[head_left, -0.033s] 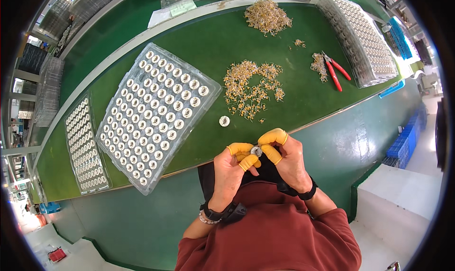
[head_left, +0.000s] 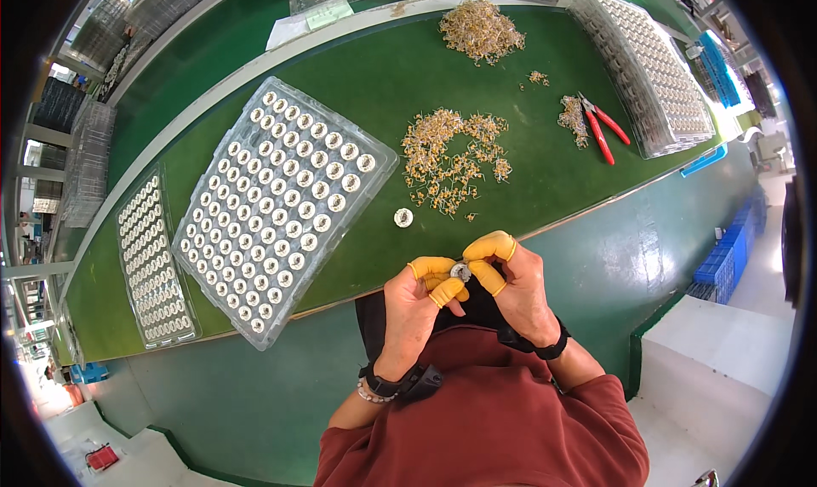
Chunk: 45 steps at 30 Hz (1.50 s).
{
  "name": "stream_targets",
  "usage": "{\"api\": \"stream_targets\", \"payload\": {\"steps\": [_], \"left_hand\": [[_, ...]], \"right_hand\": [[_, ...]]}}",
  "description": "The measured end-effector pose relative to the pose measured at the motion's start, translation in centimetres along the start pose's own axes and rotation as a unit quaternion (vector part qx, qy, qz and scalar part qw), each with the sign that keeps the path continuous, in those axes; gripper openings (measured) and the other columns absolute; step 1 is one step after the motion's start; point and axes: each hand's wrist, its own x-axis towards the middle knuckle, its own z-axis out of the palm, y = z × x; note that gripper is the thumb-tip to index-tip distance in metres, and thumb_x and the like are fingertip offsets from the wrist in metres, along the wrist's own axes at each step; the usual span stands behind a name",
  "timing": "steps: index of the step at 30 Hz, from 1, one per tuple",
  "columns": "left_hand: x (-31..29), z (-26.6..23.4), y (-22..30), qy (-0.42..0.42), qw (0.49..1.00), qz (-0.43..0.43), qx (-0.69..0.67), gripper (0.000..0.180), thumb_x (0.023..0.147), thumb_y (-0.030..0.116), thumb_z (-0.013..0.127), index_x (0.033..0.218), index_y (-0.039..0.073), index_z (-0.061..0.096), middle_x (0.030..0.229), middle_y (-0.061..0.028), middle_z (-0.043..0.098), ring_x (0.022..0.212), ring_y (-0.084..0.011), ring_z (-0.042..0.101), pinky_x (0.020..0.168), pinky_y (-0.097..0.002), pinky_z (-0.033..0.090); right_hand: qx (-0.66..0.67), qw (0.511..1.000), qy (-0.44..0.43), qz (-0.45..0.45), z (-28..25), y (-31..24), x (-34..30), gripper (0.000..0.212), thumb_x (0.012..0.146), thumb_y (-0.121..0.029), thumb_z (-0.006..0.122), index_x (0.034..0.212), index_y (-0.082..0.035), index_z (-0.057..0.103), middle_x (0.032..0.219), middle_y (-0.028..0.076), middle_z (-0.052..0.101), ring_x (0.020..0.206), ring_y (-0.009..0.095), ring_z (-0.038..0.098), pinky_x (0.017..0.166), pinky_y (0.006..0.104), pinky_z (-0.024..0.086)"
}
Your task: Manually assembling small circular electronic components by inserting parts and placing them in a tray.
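In front of my body, at the table's near edge, both hands work on a small round grey-white part (head_left: 460,271). My left hand (head_left: 413,301) grips it between thumb and fingers, which wear yellow finger cots. My right hand (head_left: 521,293), also with yellow cots, is closed in a pinch at the part's right side; anything tiny between those fingertips is hidden. Just beyond the hands lies a single loose round white part (head_left: 403,218). Farther off spreads a scattered heap of small yellowish components with thin wire leads (head_left: 434,151).
A clear plastic tray (head_left: 385,165) of white round parts lies to the left, with a narrower-looking filled tray (head_left: 158,270) beyond it. Red-handled cutters (head_left: 601,129) rest at right beside wire scraps (head_left: 572,119). Stacked trays (head_left: 634,70) and a larger component pile (head_left: 479,31) stand farther back.
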Motion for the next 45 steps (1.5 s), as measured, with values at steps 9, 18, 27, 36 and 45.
{"api": "stream_targets", "payload": {"steps": [9,18,27,36,45], "left_hand": [[-0.3,-0.1,-0.1,0.002,1.0,-0.011,-0.004,0.015,0.087,-0.003,0.062,0.102,-0.007,0.058,0.091,-0.0108,0.064,0.072,-0.0154,0.063,0.053,-0.0251,0.054],[-0.8,0.1,0.2,0.037,0.932,0.19,0.306,0.015,0.08,-0.004,0.069,0.094,-0.002,0.063,0.085,-0.0074,0.063,0.068,-0.0106,0.063,0.058,-0.023,0.051],[0.4,-2.4,3.6,0.03,0.988,0.057,0.142,0.013,0.088,0.002,0.064,0.099,-0.004,0.063,0.084,-0.0116,0.066,0.061,-0.0108,0.059,0.048,-0.0204,0.045],[4.1,-8.4,13.5,0.204,0.935,0.138,0.255,0.018,0.084,-0.001,0.063,0.1,-0.008,0.061,0.077,-0.0115,0.065,0.054,-0.0128,0.058,0.047,-0.0245,0.047],[12.5,-14.5,21.1,0.316,0.783,0.19,0.501,0.014,0.077,0.005,0.067,0.088,-0.004,0.068,0.071,-0.0127,0.068,0.056,-0.0161,0.062,0.055,-0.0313,0.05]], "right_hand": [[-0.135,0.967,0.016,-0.213,0.1,1.0,-0.2,0.023,0.077,0.006,0.066,0.097,-0.003,0.06,0.089,0.01,0.061,0.074,0.026,0.059,0.064,0.0319,0.05],[-0.07,0.985,-0.038,-0.156,0.1,0.5,0.0,0.023,0.076,0.005,0.068,0.096,-0.005,0.061,0.089,0.009,0.061,0.075,0.025,0.061,0.066,0.0316,0.05],[-0.133,0.987,0.055,-0.077,-1.2,0.1,2.0,0.017,0.078,0.001,0.068,0.093,-0.003,0.063,0.084,0.007,0.061,0.07,0.021,0.058,0.063,0.0306,0.047],[-0.348,0.922,0.026,-0.165,-1.4,1.2,4.1,0.017,0.073,-0.006,0.071,0.084,-0.004,0.058,0.08,0.012,0.054,0.076,0.033,0.054,0.067,0.0426,0.045],[-0.301,0.947,-0.004,-0.115,-1.6,1.6,4.8,0.018,0.067,-0.003,0.072,0.075,-0.004,0.056,0.072,0.01,0.053,0.068,0.03,0.052,0.06,0.0412,0.042]]}}
